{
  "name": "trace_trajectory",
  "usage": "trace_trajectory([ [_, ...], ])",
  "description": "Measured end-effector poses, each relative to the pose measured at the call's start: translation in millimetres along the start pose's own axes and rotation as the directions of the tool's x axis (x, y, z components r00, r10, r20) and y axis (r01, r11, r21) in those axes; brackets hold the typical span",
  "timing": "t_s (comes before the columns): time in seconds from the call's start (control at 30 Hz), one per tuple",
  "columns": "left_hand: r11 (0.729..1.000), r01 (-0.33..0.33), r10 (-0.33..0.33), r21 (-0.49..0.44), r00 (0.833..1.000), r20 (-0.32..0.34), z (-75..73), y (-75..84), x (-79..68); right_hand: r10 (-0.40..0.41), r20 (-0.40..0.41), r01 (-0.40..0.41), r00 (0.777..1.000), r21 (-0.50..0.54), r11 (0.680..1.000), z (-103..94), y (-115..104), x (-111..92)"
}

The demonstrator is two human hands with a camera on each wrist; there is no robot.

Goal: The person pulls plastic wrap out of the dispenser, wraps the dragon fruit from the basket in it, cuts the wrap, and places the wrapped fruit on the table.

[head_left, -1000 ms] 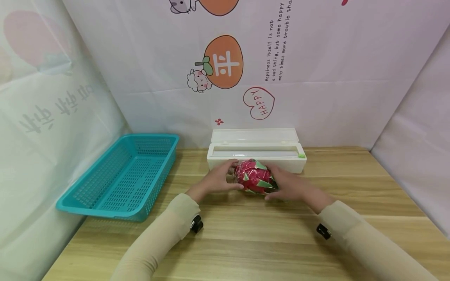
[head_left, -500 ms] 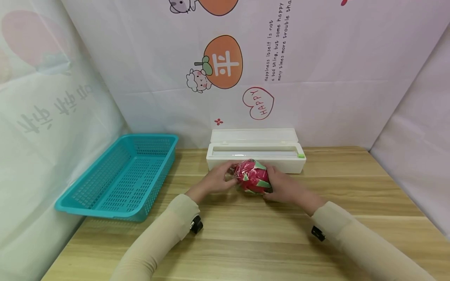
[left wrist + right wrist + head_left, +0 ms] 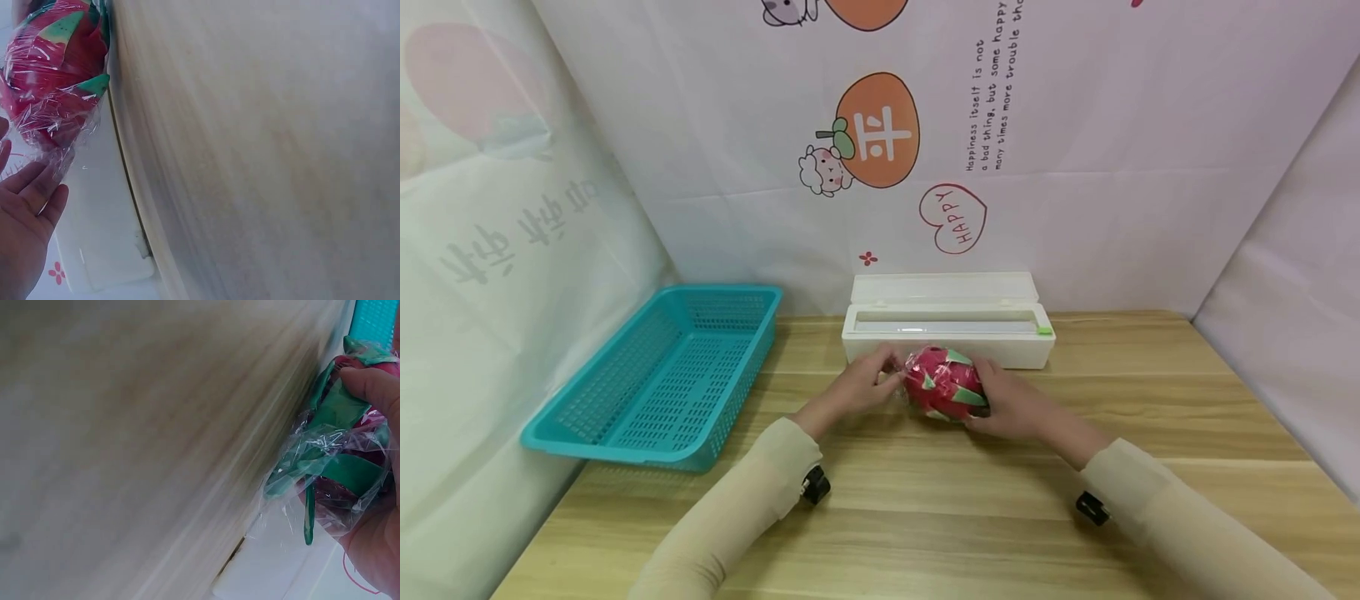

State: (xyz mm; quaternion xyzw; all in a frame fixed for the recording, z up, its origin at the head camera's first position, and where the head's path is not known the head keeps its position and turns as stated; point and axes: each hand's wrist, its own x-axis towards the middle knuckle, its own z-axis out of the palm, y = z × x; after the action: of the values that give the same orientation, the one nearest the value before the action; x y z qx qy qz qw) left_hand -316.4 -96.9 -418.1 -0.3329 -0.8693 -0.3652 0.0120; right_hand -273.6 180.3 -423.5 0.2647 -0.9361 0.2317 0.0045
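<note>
A red dragon fruit [image 3: 943, 385] with green scales is wrapped in clear, crinkled cling film [image 3: 59, 150]. It is held close over the table in front of the white box. My right hand [image 3: 1011, 400] grips the fruit's right end. In the right wrist view the thumb [image 3: 369, 384] presses on the green scales, and loose film [image 3: 312, 456] bunches around that end. At the fruit's left end my left hand [image 3: 865, 382] pinches the gathered film. In the left wrist view the film lies over the left fingertips [image 3: 47, 181].
Behind the fruit stands a long white cling film box [image 3: 947, 346], its lid [image 3: 943, 288] raised, with a small green piece [image 3: 1044, 331] at its right end. A turquoise basket [image 3: 730, 392] sits at the left of the wooden table [image 3: 940, 517]. A printed cloth [image 3: 1097, 192] hangs behind.
The left fingers have drawn back from the fruit's side to the film at its left end. The right hand shifted its grip slightly; the fruit has turned and moved a little toward me.
</note>
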Motion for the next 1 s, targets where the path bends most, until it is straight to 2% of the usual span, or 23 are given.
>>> trace_trajectory([
  [0.23,0.997,-0.048,0.048,-0.055,0.999,0.007,-4.7,3.5,-8.6,-0.051,0.008,0.051,0.999,0.06,0.997,-1.6,0,-9],
  [0.4,0.986,-0.047,0.049,-0.162,0.999,0.013,-6.4,3.4,-13.8,-0.085,0.032,0.081,0.996,0.104,0.991,-2.6,-3,-15],
  [0.5,0.978,-0.045,0.052,-0.205,0.998,0.03,-6.2,1.6,-15.2,-0.069,0.062,0.06,0.996,0.129,0.99,-4.4,-8,-19],
  [0.67,0.968,0.016,-0.003,-0.251,0.999,0.053,-5.4,-0.6,-17.6,-0.026,0.117,0.002,0.993,0.204,0.979,-5.1,-14,-25],
  [0.83,0.953,0.094,-0.074,-0.287,0.994,0.081,-4.3,-1.9,-21.1,-0.025,0.161,-0.018,0.987,0.262,0.965,-3.7,-13,-27],
  [1.0,0.941,0.114,-0.084,-0.319,0.991,0.105,-5.3,-3.0,-22.5,-0.04,0.18,-0.012,0.983,0.275,0.961,-3.7,-11,-27],
])
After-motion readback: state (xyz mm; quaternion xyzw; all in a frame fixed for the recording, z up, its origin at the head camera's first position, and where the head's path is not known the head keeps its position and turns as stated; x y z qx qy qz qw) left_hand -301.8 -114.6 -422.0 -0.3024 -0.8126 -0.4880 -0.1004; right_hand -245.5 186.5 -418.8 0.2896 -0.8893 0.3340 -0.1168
